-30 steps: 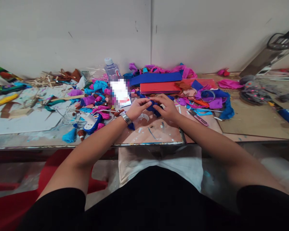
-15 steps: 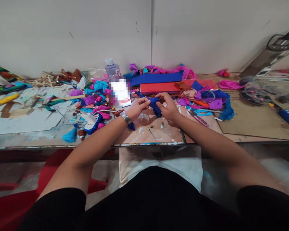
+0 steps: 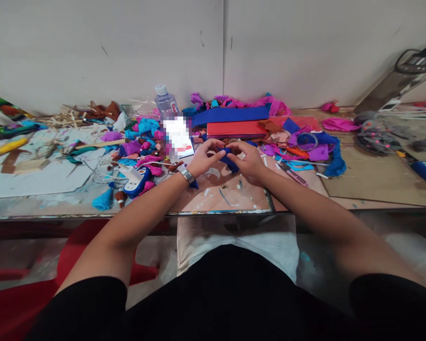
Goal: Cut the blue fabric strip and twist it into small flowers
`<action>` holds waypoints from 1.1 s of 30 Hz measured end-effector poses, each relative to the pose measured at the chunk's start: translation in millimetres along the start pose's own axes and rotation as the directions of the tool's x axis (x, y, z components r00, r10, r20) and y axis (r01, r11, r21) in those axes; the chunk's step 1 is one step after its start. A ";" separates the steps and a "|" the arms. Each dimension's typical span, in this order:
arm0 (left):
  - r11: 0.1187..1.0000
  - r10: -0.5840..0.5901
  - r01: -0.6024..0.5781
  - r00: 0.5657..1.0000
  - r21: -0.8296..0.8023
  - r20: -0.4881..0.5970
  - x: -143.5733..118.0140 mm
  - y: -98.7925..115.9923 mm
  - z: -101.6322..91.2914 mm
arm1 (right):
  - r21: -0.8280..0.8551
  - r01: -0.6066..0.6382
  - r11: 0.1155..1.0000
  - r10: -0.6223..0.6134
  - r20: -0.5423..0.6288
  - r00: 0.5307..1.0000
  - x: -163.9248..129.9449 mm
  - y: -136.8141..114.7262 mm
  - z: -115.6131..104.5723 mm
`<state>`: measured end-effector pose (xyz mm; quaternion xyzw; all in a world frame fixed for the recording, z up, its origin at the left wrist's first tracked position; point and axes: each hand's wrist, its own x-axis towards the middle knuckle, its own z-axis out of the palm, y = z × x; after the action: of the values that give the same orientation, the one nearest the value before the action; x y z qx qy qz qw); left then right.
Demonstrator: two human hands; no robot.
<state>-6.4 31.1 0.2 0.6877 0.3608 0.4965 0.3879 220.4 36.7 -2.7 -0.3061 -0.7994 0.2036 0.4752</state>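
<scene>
Between my two hands is a small piece of dark blue crepe paper, held above the table and partly covered by fingers. My left hand, with a metal-band watch on the wrist, pinches its left upper edge. From the other side, my right hand grips the same piece with thumb and fingers. Another dark blue scrap lies under my left wrist. Behind the hands are a stack of red paper and a long blue paper strip.
Left of my hands stand a lit phone, a bottle and a blue-and-white power strip with cables. Crumpled paper scraps spread around them. A pink utility knife lies to the right, near a tape ring.
My left fingers have moved right and closer to my right hand. The blue paper's folds have shifted, and its lower part now hangs as a slanted strip.
</scene>
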 end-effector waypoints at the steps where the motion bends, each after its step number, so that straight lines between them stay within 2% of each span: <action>1: 1.000 -0.004 0.004 1.000 0.011 0.025 -0.4 0.1 0.2 | -0.005 0.005 1.000 -0.005 0.012 1.000 0.0 -0.8 -0.4; 6: 0.998 -0.017 0.010 0.995 0.065 0.097 -1.7 1.9 1.1 | 0.011 0.002 1.000 -0.002 0.030 1.000 0.1 -3.2 -1.2; 10: 0.994 0.025 -0.038 0.992 0.098 0.125 -0.2 4.2 -0.3 | 0.035 -0.005 0.999 0.005 0.012 1.000 -0.1 -3.0 -0.6; 18: 1.000 0.002 -0.003 0.999 0.029 0.037 2.7 -1.2 -2.9 | 0.062 -0.042 0.997 0.046 -0.062 0.997 -1.1 -8.1 1.5; 33: 1.000 0.013 -0.013 0.997 -0.004 0.081 0.7 3.8 -1.9 | 0.064 -0.010 0.998 0.014 -0.059 0.998 -2.1 -7.4 1.7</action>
<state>-7.6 30.3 4.3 0.7090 0.3395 0.4711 0.4001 217.4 29.8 -0.3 -0.3015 -0.7762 0.2227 0.5070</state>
